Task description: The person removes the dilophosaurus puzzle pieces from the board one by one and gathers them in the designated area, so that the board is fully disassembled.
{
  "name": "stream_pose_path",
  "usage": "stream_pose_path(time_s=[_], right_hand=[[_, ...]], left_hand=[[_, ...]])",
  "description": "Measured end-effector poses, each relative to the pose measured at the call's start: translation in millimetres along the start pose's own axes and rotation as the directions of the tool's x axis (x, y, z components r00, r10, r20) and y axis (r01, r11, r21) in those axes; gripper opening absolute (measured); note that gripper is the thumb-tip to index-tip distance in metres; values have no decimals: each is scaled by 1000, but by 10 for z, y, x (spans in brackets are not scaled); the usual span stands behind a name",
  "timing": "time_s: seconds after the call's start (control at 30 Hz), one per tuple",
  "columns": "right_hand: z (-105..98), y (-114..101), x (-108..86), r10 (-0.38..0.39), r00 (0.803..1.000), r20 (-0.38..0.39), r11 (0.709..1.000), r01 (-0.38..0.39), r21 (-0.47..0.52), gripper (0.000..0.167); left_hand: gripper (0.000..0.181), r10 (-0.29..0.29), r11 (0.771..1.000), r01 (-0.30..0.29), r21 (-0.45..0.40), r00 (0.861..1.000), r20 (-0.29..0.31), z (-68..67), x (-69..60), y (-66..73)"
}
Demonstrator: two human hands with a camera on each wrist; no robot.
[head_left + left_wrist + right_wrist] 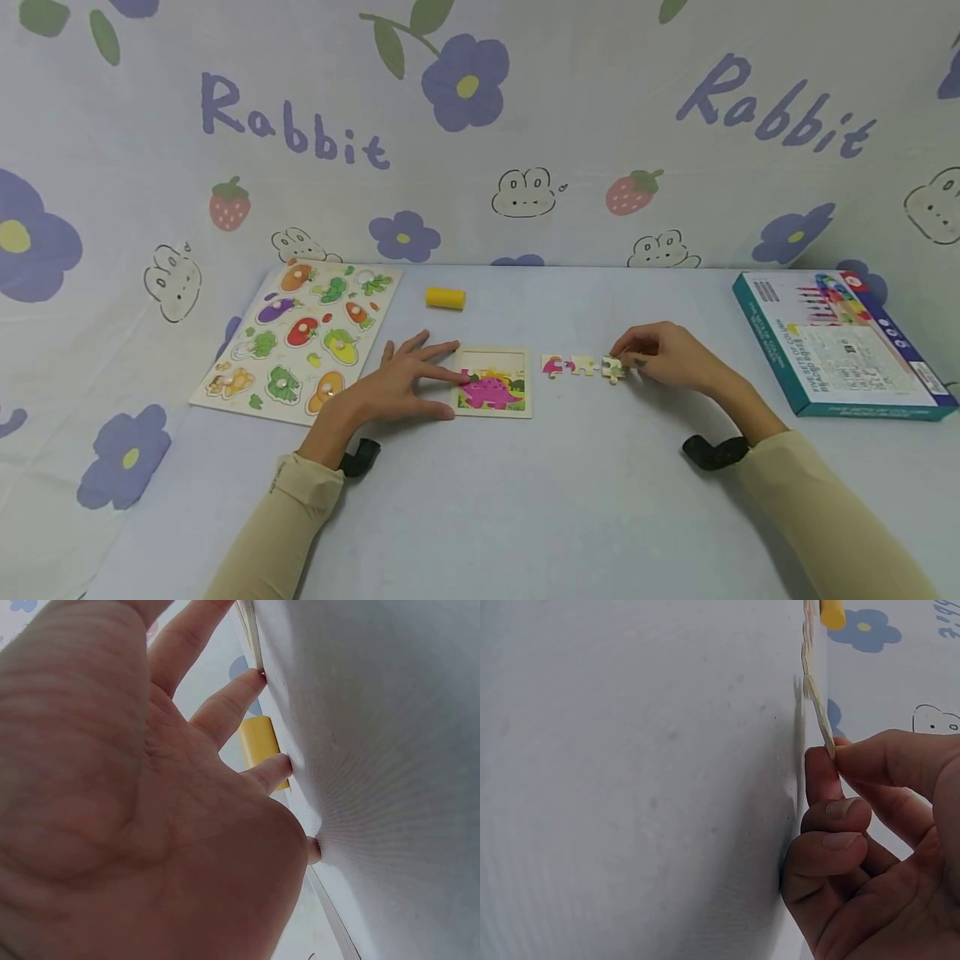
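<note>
Right hand (663, 358) pinching, I hold one small puzzle piece (612, 370) by its right edge, between thumb and finger; the right wrist view shows it slanting, with the end in my grip raised off the tabletop (480, 508). Directly left of it lie a middle piece (583, 367) and a pink piece (556, 366), so the three make a short line whose long axis runs side to side. I can't tell whether the piece I hold is locked into the middle one. That line points at the right side of the wooden tray (528, 379), with a narrow gap between. My left hand (401, 379) is nearer the tray: its fingers are spread and fairly straight, at the left rim, one reaching over to the pink dinosaur (493, 393) in the tray's lower part. Behind the tray lies a yellow cylinder (446, 298).
</note>
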State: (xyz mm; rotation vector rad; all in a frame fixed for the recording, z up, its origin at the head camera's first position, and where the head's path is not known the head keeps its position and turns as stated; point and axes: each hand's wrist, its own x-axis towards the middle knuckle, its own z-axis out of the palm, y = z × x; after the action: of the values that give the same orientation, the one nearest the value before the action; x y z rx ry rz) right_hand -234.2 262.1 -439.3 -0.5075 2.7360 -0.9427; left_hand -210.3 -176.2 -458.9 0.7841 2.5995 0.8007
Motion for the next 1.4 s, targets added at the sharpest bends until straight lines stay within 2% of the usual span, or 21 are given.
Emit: stream_pose_path(time_s=[0.33, 1.4], right_hand=[[7, 13, -6, 25, 1000, 19, 1000, -24, -2, 18], [38, -23, 6, 15, 1000, 23, 1000, -15, -24, 20]], left_hand=[[56, 2, 1000, -2, 7, 1000, 1, 14, 9, -11], [55, -7, 1000, 7, 3, 1000, -6, 2, -2, 23]])
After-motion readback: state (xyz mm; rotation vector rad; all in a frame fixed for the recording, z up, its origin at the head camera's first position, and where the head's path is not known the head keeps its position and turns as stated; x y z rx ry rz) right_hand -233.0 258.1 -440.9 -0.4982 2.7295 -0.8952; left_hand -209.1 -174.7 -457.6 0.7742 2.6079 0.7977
